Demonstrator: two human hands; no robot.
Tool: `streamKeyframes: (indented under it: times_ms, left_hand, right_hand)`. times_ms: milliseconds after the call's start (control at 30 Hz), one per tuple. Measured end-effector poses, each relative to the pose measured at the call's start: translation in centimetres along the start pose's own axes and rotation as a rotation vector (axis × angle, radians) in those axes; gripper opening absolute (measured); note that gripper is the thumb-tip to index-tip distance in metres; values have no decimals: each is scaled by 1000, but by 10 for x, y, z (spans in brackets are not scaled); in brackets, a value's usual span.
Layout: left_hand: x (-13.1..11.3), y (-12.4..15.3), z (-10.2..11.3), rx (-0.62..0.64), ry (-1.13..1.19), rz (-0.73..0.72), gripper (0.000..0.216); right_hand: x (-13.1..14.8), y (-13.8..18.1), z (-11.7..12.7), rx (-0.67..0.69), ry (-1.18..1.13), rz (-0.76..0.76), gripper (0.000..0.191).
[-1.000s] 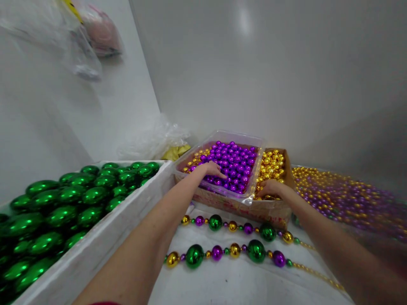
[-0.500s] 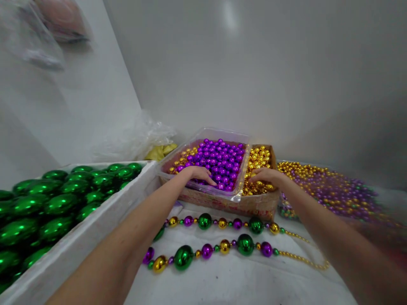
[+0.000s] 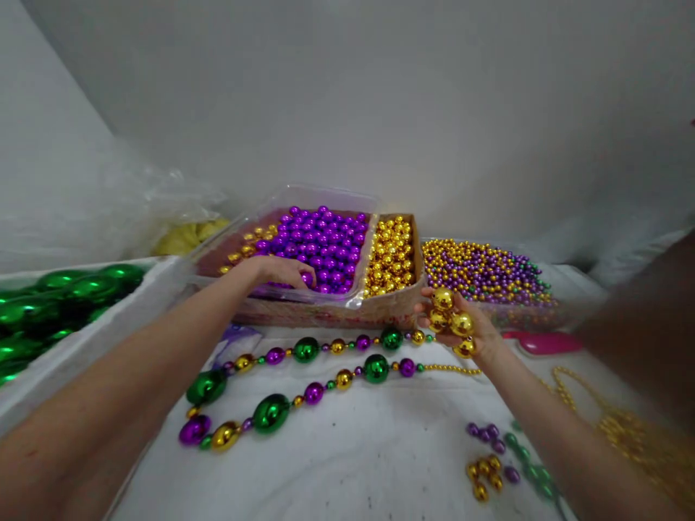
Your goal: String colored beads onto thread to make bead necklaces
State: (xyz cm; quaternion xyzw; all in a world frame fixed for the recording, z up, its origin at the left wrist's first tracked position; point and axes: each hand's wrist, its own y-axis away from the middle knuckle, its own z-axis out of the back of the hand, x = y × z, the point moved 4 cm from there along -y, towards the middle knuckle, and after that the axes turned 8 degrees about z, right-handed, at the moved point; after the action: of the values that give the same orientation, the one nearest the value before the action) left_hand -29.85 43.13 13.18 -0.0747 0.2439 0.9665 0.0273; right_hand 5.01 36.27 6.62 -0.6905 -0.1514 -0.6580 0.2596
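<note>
My left hand (image 3: 282, 271) reaches into a clear tray of purple beads (image 3: 320, 242), its fingers curled down among them; what they grip is hidden. My right hand (image 3: 456, 329) is palm up in front of the cardboard box of gold beads (image 3: 391, 253) and cups several gold beads (image 3: 450, 315). Below both hands a strung necklace (image 3: 304, 376) of green, purple and gold beads lies in two rows on the white table.
A white box of large green beads (image 3: 59, 300) stands at the left. A heap of small mixed beads (image 3: 481, 271) lies at the back right. Loose small beads (image 3: 491, 463), a pink object (image 3: 543, 341) and a gold strand (image 3: 624, 423) lie at the right.
My right hand has come out of the gold bead box with several gold beads in its palm. My left hand stays in the purple beads. The view has swung to the right.
</note>
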Motion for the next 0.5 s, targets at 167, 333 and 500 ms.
streamKeyframes:
  times_ms: [167, 333, 500]
  left_hand:
    - [-4, -5, -3, -13, -82, -9, 49]
    - [-5, -2, -4, -37, -50, -2, 47]
    - [-5, 7, -1, -94, 70, -2, 46]
  right_hand:
    - [-32, 55, 8, 2, 175, -189, 53]
    - [-55, 96, 6, -57, 559, -250, 33]
    - [-86, 140, -20, 14, 1009, -206, 40]
